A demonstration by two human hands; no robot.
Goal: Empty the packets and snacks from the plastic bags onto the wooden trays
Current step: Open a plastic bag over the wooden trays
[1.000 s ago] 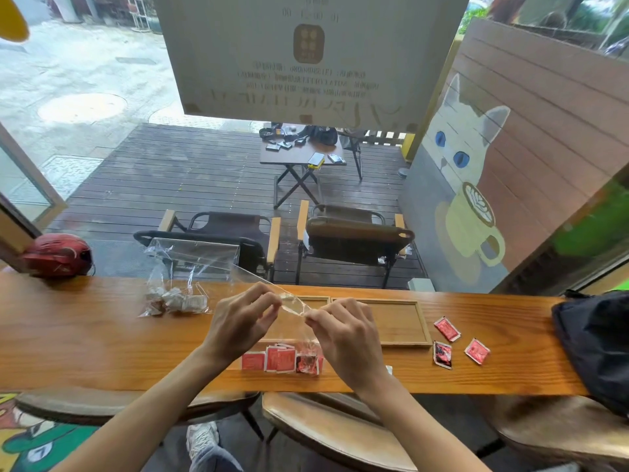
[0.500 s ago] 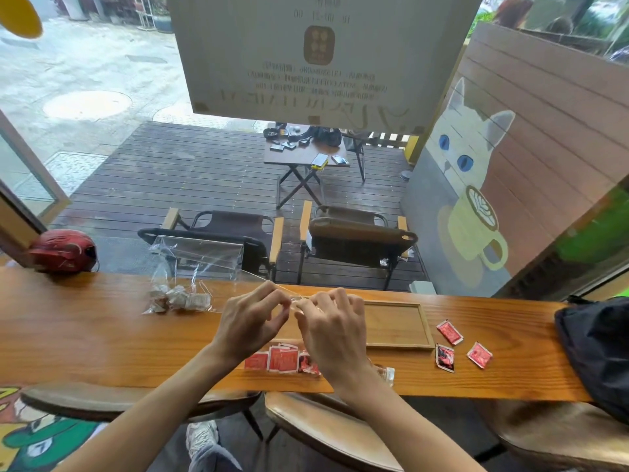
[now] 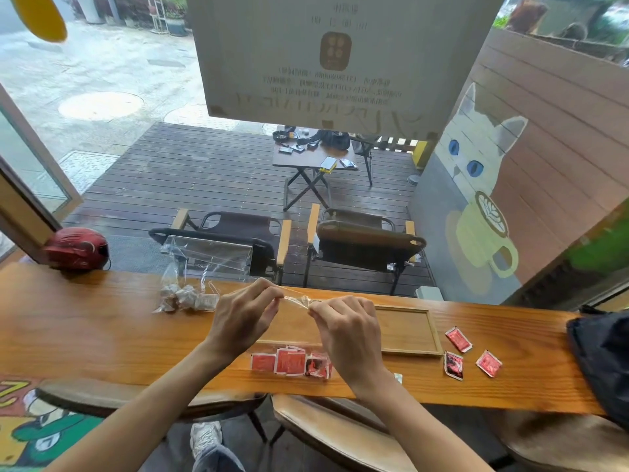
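Much of the shallow rectangular wooden tray point(image 3: 408, 330) is hidden behind both hands, and the thin clear plastic bag point(image 3: 295, 299) is hard to make out. Its crinkled top edge is pinched in the grip of the left hand point(image 3: 243, 318) and the right hand point(image 3: 347, 330), above the glossy orange-brown wooden tabletop point(image 3: 85, 335). Flat red square packets point(image 3: 289, 362) are seen inside it near the tabletop's near edge; three loose red sachets point(image 3: 458, 339) lie beside the tray's right end.
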